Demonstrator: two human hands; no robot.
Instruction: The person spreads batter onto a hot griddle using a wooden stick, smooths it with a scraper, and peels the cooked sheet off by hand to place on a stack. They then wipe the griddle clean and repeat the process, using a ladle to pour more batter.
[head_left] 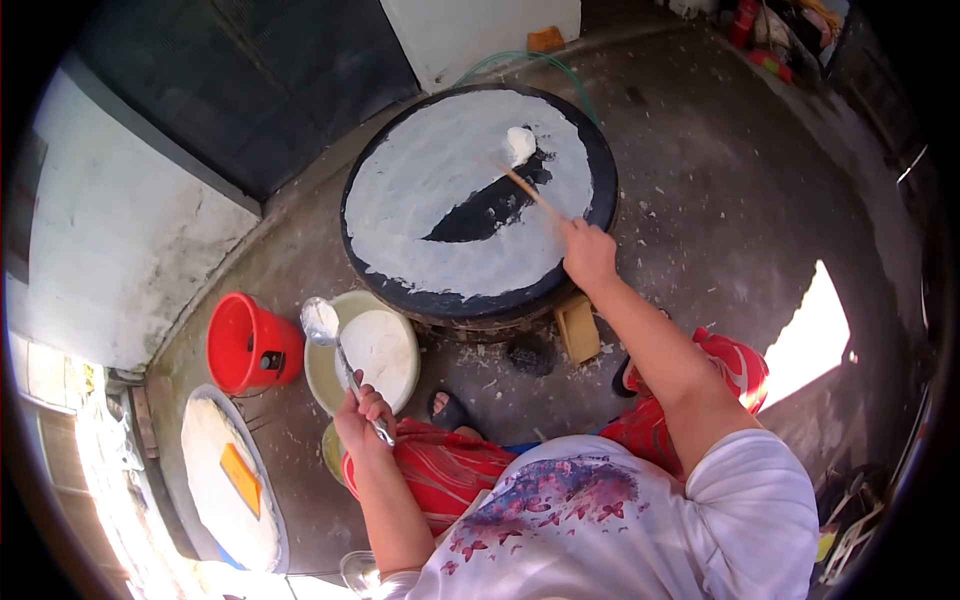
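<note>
My left hand (364, 417) is closed round the handle of a metal ladle (320, 322), whose white-coated bowl is at the rim of a pale bucket (404, 392) holding white batter. In my right hand (590, 252) is a thin wooden stick (532, 192), reaching over a large round black griddle (604, 180). White batter (420, 170) covers most of the griddle, with a dark bare strip across the middle. A thick white lump (521, 146) sits at the upper end of that strip, near the stick's far tip, which is blurred.
A red bucket (238, 345) stands left of the pale one. Nearer the lower left lies a round white disc (215, 490) with an orange scraper (240, 478) on it. Below the griddle's edge is a wooden block (577, 330). A green hose (570, 75) curves behind.
</note>
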